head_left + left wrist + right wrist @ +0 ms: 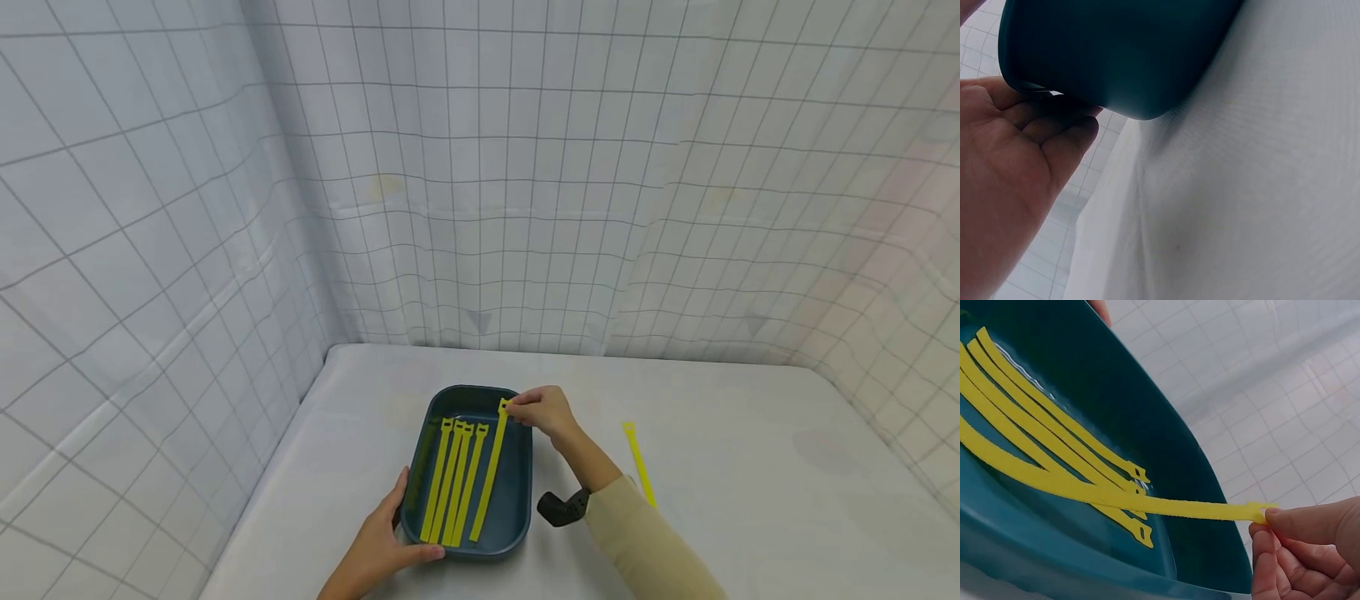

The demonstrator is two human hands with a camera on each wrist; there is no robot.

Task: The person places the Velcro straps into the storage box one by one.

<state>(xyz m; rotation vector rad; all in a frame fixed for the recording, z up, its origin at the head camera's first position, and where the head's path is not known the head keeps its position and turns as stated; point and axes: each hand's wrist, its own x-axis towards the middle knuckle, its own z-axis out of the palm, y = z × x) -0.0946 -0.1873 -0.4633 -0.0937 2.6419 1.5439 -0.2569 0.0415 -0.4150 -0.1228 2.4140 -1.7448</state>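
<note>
A dark teal tray [519,508] with rounded corners stands on the white table. Several yellow hook-and-loop cable ties [437,483] lie side by side in it, their slotted heads toward the far end. My right hand [546,410] pinches another yellow cable tie [1204,510] by its head between thumb and fingers, at the tray's far right rim. That tie slants down over the tray; in the right wrist view it crosses above the others. My left hand [378,542] holds the tray's near left corner, thumb at the front rim and fingers along the outer left wall.
One more yellow cable tie [638,461] lies on the table [750,467] right of the tray, its near end hidden by the right sleeve. A black wrist device [562,508] sits at the right forearm. White grid-patterned curtains [525,208] surround the table.
</note>
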